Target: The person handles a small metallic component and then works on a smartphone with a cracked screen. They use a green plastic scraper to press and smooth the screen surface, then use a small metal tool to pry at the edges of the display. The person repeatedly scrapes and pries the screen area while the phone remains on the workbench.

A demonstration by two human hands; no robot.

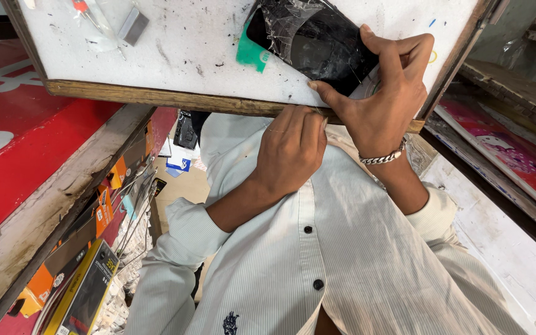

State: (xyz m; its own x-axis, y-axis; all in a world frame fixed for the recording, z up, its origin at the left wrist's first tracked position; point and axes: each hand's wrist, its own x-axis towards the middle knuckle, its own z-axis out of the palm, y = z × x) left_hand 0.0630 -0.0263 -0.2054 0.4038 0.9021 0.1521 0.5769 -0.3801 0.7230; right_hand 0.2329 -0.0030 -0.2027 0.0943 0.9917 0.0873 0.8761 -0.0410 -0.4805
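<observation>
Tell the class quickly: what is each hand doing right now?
Left hand: curled shut at the edge of the white board; anything held is hidden.
Right hand: closed on the cracked black phone.

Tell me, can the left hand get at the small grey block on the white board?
Probably yes: the left hand is curled at the white board, and only bare surface lies between it and the grey block.
</observation>
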